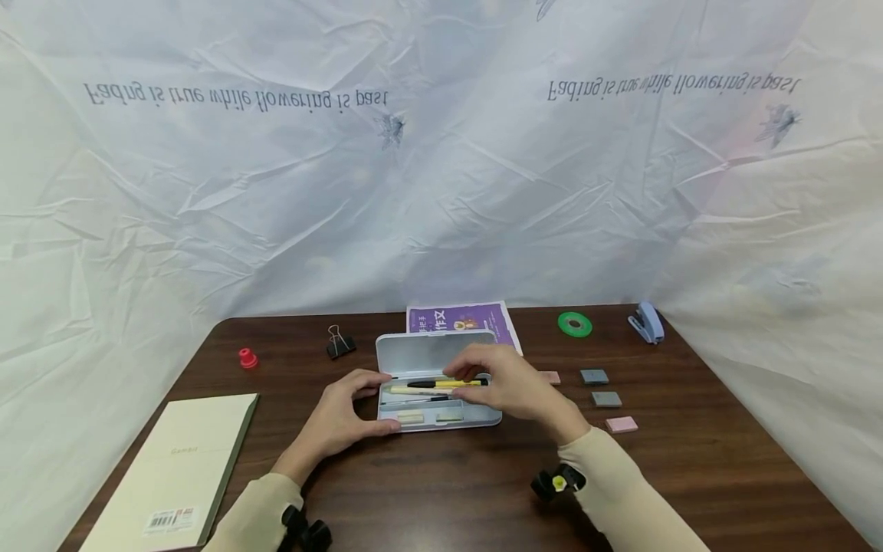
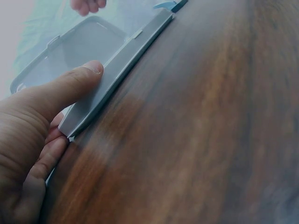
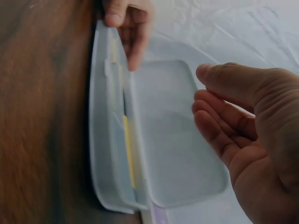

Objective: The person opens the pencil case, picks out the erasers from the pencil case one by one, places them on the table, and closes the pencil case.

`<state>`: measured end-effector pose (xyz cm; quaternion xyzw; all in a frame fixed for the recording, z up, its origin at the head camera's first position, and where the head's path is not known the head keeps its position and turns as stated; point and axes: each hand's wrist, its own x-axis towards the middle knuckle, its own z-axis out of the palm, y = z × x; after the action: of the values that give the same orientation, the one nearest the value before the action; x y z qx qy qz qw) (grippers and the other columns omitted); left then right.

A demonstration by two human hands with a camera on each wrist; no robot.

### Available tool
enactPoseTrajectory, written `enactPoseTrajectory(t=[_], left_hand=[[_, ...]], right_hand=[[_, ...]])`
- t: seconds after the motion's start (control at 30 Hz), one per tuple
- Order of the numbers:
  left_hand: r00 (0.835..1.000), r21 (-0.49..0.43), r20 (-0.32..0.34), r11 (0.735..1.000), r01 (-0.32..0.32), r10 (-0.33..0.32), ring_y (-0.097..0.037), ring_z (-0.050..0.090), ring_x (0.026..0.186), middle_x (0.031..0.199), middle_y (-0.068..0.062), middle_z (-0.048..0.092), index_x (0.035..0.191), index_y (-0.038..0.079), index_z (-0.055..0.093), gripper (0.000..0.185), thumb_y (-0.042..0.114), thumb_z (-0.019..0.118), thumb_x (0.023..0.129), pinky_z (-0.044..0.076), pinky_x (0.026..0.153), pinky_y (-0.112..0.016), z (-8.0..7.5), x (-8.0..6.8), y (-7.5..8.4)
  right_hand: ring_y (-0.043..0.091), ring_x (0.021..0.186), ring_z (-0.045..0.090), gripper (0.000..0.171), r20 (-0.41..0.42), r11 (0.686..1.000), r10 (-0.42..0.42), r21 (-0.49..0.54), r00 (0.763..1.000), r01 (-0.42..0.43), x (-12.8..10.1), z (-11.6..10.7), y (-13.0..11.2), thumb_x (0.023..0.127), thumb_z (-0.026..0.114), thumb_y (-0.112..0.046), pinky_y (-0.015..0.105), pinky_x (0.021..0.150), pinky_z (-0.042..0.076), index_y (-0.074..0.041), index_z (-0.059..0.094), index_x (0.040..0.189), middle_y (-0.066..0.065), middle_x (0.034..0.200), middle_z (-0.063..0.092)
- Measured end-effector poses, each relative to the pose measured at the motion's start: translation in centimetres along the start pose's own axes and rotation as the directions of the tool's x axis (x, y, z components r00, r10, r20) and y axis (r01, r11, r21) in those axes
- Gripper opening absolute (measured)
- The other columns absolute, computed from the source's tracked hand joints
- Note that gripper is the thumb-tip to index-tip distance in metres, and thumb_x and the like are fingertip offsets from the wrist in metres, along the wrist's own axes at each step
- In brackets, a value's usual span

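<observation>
A grey-white pencil case (image 1: 476, 422) lies on the brown table with its lid (image 1: 414, 355) raised at the back. Inside its rear compartment are a yellow-and-black pen (image 1: 469, 382) and a pale pen (image 1: 410, 390); small pale blocks (image 1: 411, 418) sit in the front part. My left hand (image 1: 341, 414) grips the left end of the case, thumb (image 2: 86, 79) on the front rim and fingers round the corner. Over the right part of the case hovers my right hand (image 1: 507, 379). Its fingers are loosely bent, and the right wrist view (image 3: 252, 112) shows nothing between them.
At left lie a cream notebook (image 1: 172, 460), a small red object (image 1: 247, 358) and a black binder clip (image 1: 340, 347). A purple booklet (image 1: 493, 316) is behind the case. Rightward are green tape (image 1: 562, 325), a blue stapler (image 1: 647, 322), and grey (image 1: 606, 399) and pink (image 1: 622, 425) blocks.
</observation>
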<state>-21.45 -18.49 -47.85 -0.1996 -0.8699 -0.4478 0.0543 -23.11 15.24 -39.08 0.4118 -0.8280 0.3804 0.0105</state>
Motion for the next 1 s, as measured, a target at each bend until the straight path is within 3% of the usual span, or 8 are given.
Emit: enactPoseTrajectory(t=[0.23,0.5,0.8,1.0], left_hand=[[1.000,-0.015,0.006,1.000,0.013,-0.013,-0.019,0.071,0.128,0.139,0.004,0.072,0.141,0.017,0.075,0.077,0.047,0.105,0.076,0.062,0.112,-0.042,-0.2,0.0,0.0],[1.000,-0.015,0.013,1.000,0.010,-0.010,-0.022,0.071,0.128,0.139,0.002,0.072,0.141,0.016,0.075,0.077,0.049,0.104,0.078,0.061,0.112,-0.045,-0.3,0.1,0.1],[1.000,-0.005,0.011,1.000,0.013,-0.013,-0.021,0.071,0.128,0.140,0.003,0.072,0.141,0.017,0.075,0.078,0.049,0.104,0.077,0.062,0.112,-0.042,-0.3,0.1,0.0],[1.000,-0.001,0.007,1.000,-0.002,0.002,-0.021,0.072,0.127,0.139,0.003,0.072,0.141,0.017,0.075,0.077,0.050,0.104,0.077,0.062,0.111,-0.043,-0.2,0.2,0.0]], right_hand=[[0.012,0.099,0.075,0.022,0.121,0.999,0.022,0.031,0.992,-0.026,0.7,2.0,0.6,0.099,0.085,-0.005,0.036,0.090,0.069,-0.004,0.083,0.121,0.011,0.114,0.081],[0.003,0.097,0.072,0.018,0.194,0.995,0.099,-0.029,0.976,-0.095,0.6,3.0,1.2,0.101,0.083,-0.002,0.032,0.089,0.068,-0.008,0.084,0.118,0.003,0.114,0.081],[0.009,0.103,0.074,0.017,0.234,0.986,0.060,-0.165,0.970,-0.021,0.8,3.2,0.6,0.102,0.081,-0.001,0.030,0.091,0.066,-0.010,0.085,0.116,0.001,0.114,0.081],[0.007,0.098,0.072,0.019,0.226,0.962,0.043,-0.273,0.973,0.021,1.0,4.0,0.1,0.099,0.080,0.000,0.027,0.087,0.064,-0.011,0.086,0.112,-0.001,0.109,0.081]])
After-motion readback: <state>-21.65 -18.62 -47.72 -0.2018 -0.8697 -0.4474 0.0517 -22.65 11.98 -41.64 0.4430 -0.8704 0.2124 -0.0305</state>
